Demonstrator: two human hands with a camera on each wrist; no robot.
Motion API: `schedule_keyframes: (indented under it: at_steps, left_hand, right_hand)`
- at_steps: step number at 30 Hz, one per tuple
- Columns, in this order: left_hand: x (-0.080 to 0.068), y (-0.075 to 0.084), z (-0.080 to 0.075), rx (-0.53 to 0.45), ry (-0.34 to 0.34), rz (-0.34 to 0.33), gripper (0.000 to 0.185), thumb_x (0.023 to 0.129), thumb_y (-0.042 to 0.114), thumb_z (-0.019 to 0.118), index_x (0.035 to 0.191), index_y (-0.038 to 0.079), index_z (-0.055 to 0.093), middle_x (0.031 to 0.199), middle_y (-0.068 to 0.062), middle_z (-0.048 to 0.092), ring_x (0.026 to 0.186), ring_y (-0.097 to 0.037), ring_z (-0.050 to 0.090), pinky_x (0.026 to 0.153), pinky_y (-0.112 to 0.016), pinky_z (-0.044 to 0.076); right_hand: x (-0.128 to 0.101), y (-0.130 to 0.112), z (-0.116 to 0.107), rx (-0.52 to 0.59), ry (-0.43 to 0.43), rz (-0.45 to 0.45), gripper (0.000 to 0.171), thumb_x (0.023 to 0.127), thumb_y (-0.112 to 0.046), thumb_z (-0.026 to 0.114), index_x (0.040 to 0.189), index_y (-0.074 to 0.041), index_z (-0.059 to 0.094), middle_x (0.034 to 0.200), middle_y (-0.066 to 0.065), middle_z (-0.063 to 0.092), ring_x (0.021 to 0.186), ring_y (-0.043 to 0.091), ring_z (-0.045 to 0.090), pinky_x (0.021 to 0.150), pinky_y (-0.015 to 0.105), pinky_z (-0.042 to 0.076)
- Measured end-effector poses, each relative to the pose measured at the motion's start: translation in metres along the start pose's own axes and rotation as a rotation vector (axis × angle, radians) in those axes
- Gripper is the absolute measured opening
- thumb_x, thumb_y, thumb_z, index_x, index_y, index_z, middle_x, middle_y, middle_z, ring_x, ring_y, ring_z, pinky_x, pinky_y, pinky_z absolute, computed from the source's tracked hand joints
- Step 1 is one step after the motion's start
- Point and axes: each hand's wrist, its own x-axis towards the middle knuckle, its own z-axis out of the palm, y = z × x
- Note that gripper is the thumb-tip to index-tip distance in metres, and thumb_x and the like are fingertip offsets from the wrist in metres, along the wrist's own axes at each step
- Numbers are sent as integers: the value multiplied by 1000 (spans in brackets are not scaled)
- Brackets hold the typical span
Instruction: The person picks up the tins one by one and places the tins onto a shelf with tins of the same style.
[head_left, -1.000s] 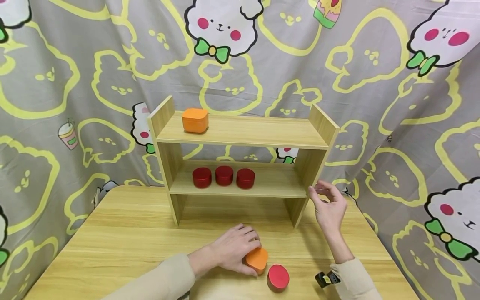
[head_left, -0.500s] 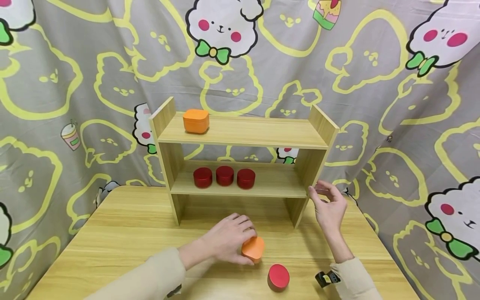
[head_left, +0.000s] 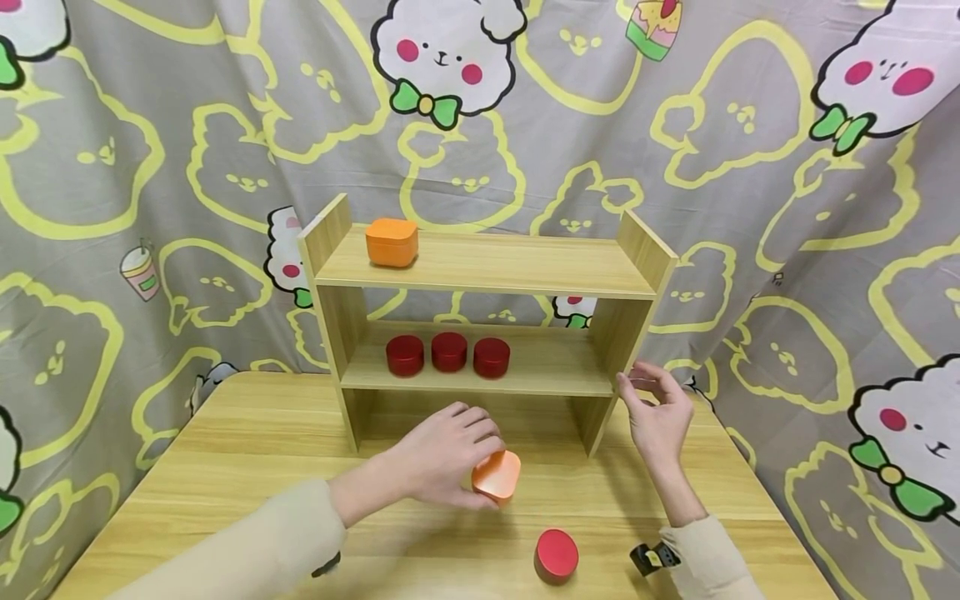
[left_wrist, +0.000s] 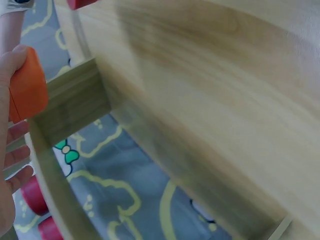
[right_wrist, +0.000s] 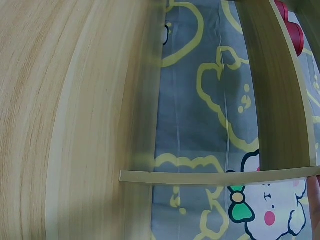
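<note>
My left hand (head_left: 450,454) grips a small orange box (head_left: 498,475) with rounded corners, thumb on the near side and fingers on the far side. In the left wrist view the orange box (left_wrist: 30,87) is raised off the table, tilted in the fingers. My right hand (head_left: 663,421) pinches the right side panel of a wooden shelf (head_left: 487,265) at middle-board height; some fingers lie behind the panel. A second orange box (head_left: 392,243) stands on the top board at the left. On the middle board stand three red round tins (head_left: 448,352) in a row.
One more red round tin (head_left: 557,557) stands on the wooden table (head_left: 247,467), near the front between the arms. A patterned grey curtain (head_left: 585,125) hangs behind the shelf and at both sides.
My left hand has carried the orange box from beside the front red tin, up and leftward toward the shelf. The right hand keeps its place on the side panel.
</note>
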Motion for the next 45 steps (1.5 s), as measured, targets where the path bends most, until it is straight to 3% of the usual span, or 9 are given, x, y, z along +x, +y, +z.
schedule_keyframes:
  at_steps: [8,15,22,30,39,45]
  left_hand:
    - [6,-16,-29,38,50,15,60,81,75,72,111,23,70,109,8,71,106,-14,65,94,-32,53]
    - [11,-36,-53,51,94,15,61,79,72,76,111,20,70,109,5,71,107,-18,65,94,-33,53]
    - [14,-54,-81,28,157,-19,62,78,67,80,112,17,71,110,2,71,107,-21,65,97,-36,55]
    - [20,-80,-117,72,210,-22,66,75,67,84,111,13,71,107,-1,72,107,-25,66,96,-40,55]
    - [26,-105,-147,73,227,-9,65,76,63,85,110,10,72,103,-6,73,101,-28,66,92,-43,56]
    - [31,-120,-163,54,195,-18,67,77,63,86,111,7,70,104,-8,71,103,-30,65,99,-47,54]
  right_hand:
    - [0,0,-1,4,0,-1,23,85,13,76,108,14,72,84,-20,70,75,-9,66,61,7,52]
    - [6,28,-6,-13,2,4,24,85,5,82,109,5,77,84,-23,70,75,-9,67,60,8,52]
    - [6,29,-5,-13,-4,4,25,85,5,82,109,4,77,84,-23,70,75,-9,68,60,8,53]
    - [7,30,-4,-21,-3,4,25,85,6,82,108,4,76,84,-22,70,75,-10,67,60,8,52]
    - [4,20,-1,-28,6,16,25,85,11,78,109,10,73,84,-22,69,75,-11,66,60,7,52]
    - [0,3,0,-19,1,0,24,86,12,77,109,13,72,83,-23,69,75,-10,66,60,6,51]
